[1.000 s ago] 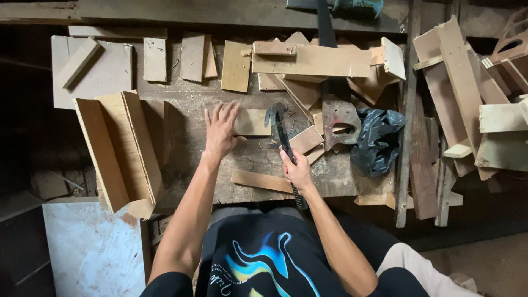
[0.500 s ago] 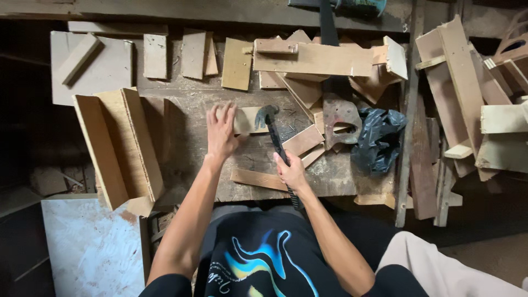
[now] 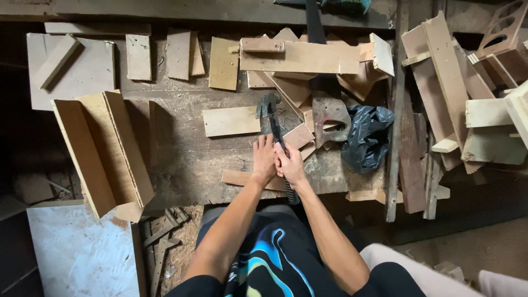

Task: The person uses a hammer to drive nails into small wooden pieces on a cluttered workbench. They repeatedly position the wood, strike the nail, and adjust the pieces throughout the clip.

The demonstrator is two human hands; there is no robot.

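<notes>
Right hand (image 3: pixel 290 166): wrapped tight round the shaft of a dark steel claw hammer with a black ribbed grip (image 3: pixel 276 137), just above that grip.
Left hand (image 3: pixel 264 159): pressed against the right one at the shaft; whether its fingers grip the shaft or only rest there cannot be told.
Hammer position: lying at a slant over the worn, scarred grey wooden counter (image 3: pixel 181 159), head away from the body, just beside a pale rectangular offcut of board (image 3: pixel 231 121).
Handling: probably head-heavy and rigid; the ribbed grip near the butt looks the surest hold, since the bare shaft would likely be slicker.
Surface: rough planks littered with plywood scraps, a folded brown board stand (image 3: pixel 102 148) to the left, a crumpled black plastic bag (image 3: pixel 366 137) to the right.
Room: dim workshop, timber stacked on the right, sawdust and scraps on the floor.
</notes>
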